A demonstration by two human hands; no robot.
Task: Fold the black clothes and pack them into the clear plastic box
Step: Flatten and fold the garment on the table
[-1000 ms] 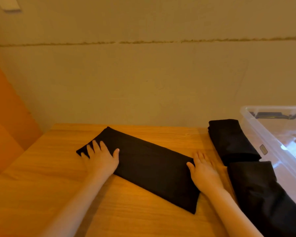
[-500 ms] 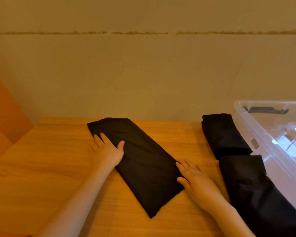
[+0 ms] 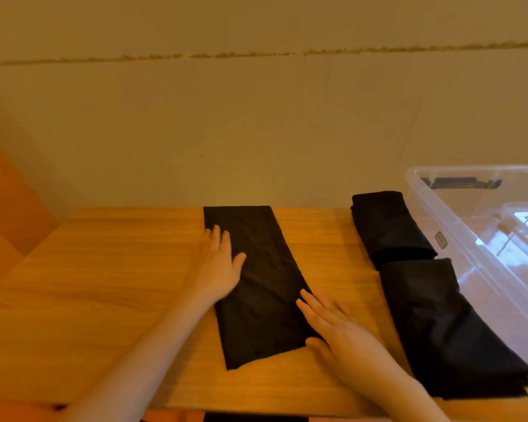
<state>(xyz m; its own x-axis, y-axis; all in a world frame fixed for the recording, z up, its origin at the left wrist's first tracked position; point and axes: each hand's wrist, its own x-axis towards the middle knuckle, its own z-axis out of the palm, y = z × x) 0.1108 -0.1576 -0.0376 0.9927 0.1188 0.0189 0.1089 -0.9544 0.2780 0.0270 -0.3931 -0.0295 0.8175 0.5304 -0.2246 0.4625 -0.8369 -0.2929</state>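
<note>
A black garment (image 3: 262, 284), folded into a long strip, lies on the wooden table (image 3: 104, 300) and runs away from me. My left hand (image 3: 220, 266) rests flat on its left edge, fingers straight. My right hand (image 3: 336, 327) presses flat on its lower right edge. A folded black piece (image 3: 387, 226) and a longer black piece (image 3: 445, 327) lie to the right, beside the clear plastic box (image 3: 457, 239), which stands open at the table's right end.
A beige wall (image 3: 256, 132) rises directly behind the table. The table's near edge runs along the bottom of the view. An orange surface (image 3: 3, 214) stands at the left.
Both hands have turned the folded strip clockwise from lying slantwise across the table to pointing away from me. The view has shifted slightly.
</note>
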